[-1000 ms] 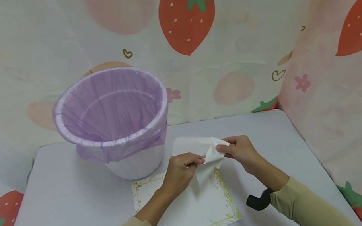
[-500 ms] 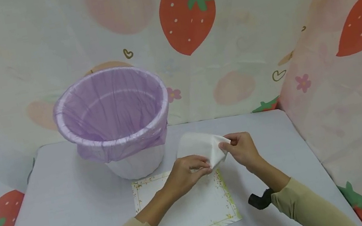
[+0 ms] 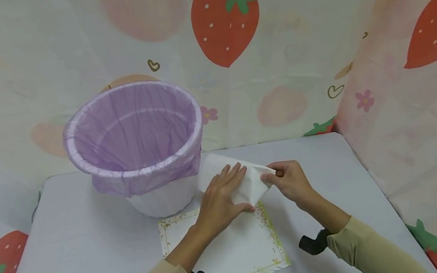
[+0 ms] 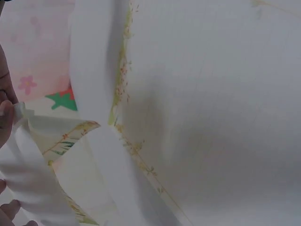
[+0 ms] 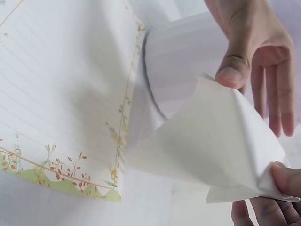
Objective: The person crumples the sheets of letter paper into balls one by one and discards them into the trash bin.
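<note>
A white sheet [image 3: 253,184] is bent up above the table, with a floral border on one face in the left wrist view. My right hand [image 3: 294,184] pinches its right corner between thumb and fingers; the right wrist view shows this hand [image 5: 277,197] at the lower right. My left hand [image 3: 221,199] has its fingers straight and spread against the sheet, its thumb at the lower edge; in the right wrist view the thumb of this hand [image 5: 256,56] touches a corner. Beneath the hands, a bordered sheet [image 3: 226,257] lies flat, partly covered by the left forearm.
A white bin [image 3: 167,196] with a purple liner [image 3: 138,141] stands behind and to the left of the sheets. A white cloth covers the table [image 3: 318,153]. Strawberry-patterned curtains [image 3: 299,44] hang behind and at the sides.
My left hand has gone from pinching the sheet's lower edge to lying with spread fingers against it. The sheet's far end has shifted left and up; my right hand keeps its corner pinched.
</note>
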The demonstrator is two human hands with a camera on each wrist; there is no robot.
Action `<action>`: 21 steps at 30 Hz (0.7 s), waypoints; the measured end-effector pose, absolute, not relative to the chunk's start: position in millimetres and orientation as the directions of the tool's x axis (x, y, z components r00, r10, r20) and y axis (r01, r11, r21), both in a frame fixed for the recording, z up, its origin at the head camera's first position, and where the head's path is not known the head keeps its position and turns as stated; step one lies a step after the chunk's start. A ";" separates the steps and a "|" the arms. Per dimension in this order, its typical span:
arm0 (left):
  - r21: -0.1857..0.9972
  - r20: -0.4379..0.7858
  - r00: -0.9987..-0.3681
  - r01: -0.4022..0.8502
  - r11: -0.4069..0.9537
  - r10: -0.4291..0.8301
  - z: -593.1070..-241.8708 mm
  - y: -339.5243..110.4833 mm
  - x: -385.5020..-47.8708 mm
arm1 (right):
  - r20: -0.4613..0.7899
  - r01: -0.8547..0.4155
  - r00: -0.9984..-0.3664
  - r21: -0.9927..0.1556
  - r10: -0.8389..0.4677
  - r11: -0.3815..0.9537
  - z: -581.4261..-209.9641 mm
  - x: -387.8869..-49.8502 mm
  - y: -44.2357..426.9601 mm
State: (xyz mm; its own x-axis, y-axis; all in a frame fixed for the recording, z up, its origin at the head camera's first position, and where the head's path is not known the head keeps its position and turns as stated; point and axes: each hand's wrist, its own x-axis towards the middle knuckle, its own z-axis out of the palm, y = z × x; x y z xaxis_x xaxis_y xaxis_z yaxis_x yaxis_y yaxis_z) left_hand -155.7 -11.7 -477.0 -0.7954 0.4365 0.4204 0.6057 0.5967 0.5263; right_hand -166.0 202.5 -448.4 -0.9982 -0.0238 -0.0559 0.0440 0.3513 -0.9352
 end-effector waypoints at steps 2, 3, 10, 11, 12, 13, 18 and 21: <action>0.502 0.427 -0.788 0.615 0.609 0.444 -477.2 -11.4 -156.7 | -0.059 0.046 -0.998 -0.936 -0.026 0.350 -446.6 -165.4 201.7; 0.484 0.435 -0.782 0.621 0.616 0.446 -477.5 -11.5 -157.1 | -0.063 0.049 -0.998 -0.936 -0.030 0.347 -445.4 -164.7 201.2; 0.388 0.541 -0.730 0.656 0.647 0.416 -488.3 -15.3 -157.1 | -0.080 0.023 -0.978 -0.958 -0.191 0.285 -440.5 -159.4 193.9; 0.391 0.559 -0.724 0.660 0.641 0.404 -490.0 -16.0 -157.2 | -0.074 0.011 -0.974 -0.960 -0.216 0.279 -440.1 -158.7 193.1; 0.401 0.574 -0.719 0.664 0.632 0.391 -491.3 -16.5 -157.2 | -0.070 0.005 -0.971 -0.962 -0.230 0.272 -440.0 -158.1 192.6; 0.412 0.584 -0.718 0.664 0.624 0.379 -492.3 -16.6 -157.4 | -0.065 0.000 -0.969 -0.964 -0.238 0.267 -440.4 -157.9 192.4; 0.464 0.590 -0.740 0.639 0.614 0.324 -490.6 -15.2 -159.5 | -0.029 -0.033 -0.971 -0.968 -0.238 0.250 -443.2 -157.8 192.7; 0.503 0.562 -0.778 0.592 0.630 0.282 -487.5 -13.8 -160.5 | 0.004 -0.069 -0.967 -0.967 -0.257 0.247 -444.7 -158.4 192.0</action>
